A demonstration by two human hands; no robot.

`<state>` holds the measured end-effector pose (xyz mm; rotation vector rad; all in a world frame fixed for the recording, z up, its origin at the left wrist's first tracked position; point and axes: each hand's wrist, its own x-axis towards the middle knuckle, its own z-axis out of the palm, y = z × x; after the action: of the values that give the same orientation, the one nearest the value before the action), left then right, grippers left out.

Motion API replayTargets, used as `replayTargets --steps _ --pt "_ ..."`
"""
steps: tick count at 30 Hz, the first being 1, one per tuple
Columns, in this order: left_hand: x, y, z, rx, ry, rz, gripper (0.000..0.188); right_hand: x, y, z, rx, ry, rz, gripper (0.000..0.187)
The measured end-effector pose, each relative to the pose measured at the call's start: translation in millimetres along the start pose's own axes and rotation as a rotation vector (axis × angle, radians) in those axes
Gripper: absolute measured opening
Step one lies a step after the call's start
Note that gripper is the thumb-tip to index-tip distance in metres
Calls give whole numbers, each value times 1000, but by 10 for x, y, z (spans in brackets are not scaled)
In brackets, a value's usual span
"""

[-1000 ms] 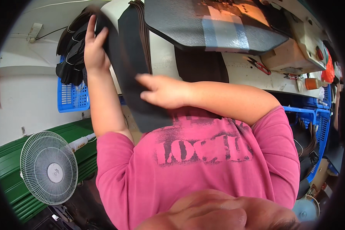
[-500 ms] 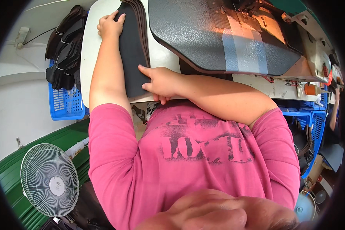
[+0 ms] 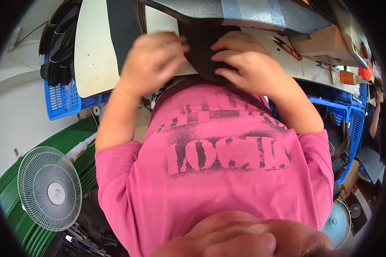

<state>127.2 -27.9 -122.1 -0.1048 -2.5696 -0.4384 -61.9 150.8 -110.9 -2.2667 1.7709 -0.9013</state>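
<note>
My left hand (image 3: 152, 62), smeared by motion, is at the left edge of a dark brown fabric piece (image 3: 201, 53). Whether its fingers grip anything cannot be told. My right hand (image 3: 246, 62) is at the piece's right side, fingers bent and spread apart, their tips touching its edge. The brown piece lies in front of me, its rounded near end against my shirt and its far end under the machine bed. Left of it, a stack of black fabric panels (image 3: 125, 28) rests on the white table (image 3: 94, 51), partly hidden by my left hand.
A black sewing machine bed (image 3: 283, 19) with taped strips overhangs the far side. Red-handled snips (image 3: 289, 49) and an orange thread spool (image 3: 347, 78) lie at right. Blue baskets (image 3: 64, 103) with dark bundles (image 3: 60, 60) stand left. A fan (image 3: 51, 188) is lower left.
Both hands have left the black stack. My left hand came nearer and rightward; my right hand moved right to the brown piece, which now shows much more. The view has shifted.
</note>
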Motion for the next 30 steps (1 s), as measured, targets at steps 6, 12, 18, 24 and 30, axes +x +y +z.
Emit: replayTargets --steps 6,12,18,24,30 --pt "-63 356 338 34 -7 -61 29 -286 196 53 36 -33 -6 28" --pt "61 448 287 175 -134 -21 29 -241 160 -15 -27 -99 4 21" --pt "41 487 350 260 -88 39 24 -173 121 42 -230 -144 -132 13" --pt "164 550 341 162 -53 -97 15 -59 355 46 62 -90 43 16" --pt "201 275 284 -102 -85 -365 16 5 329 35 286 41 339 32"
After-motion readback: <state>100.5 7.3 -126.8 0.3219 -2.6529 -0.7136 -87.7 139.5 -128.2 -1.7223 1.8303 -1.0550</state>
